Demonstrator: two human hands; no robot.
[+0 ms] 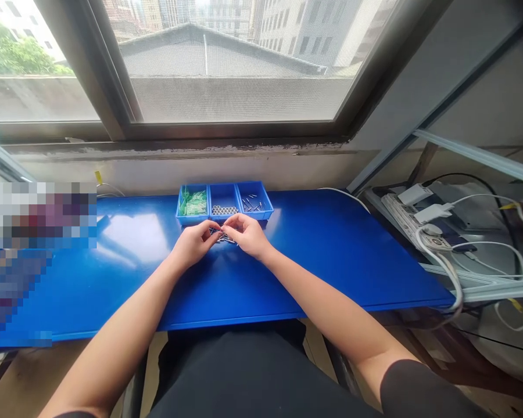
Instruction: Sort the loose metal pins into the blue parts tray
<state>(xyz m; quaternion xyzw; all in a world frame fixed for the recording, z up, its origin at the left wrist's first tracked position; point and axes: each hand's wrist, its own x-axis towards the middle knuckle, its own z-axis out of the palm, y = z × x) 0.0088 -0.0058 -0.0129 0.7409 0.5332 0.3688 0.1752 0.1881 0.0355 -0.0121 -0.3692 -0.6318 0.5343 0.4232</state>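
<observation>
My left hand (193, 244) and my right hand (249, 235) meet above the blue table, fingertips pinched close together. Whatever small thing they hold is too small and covered to name. Just under the fingers lies a cluster of thin metal pieces (227, 238), partly hidden by both hands. Right behind them stands a blue three-compartment tray (224, 219). Its left compartment holds green and clear small pieces (194, 203), the middle one has short round metal pieces (225, 210) in rows, and in the right one lie scattered thin metal pins (253, 205).
A glossy blue table (331, 255) spreads out around the hands, below a window. On the right, a power strip (405, 217) with plugs and white cables (444, 267) sits beside a metal frame (483, 157). A pixelated patch (46, 215) covers the left side.
</observation>
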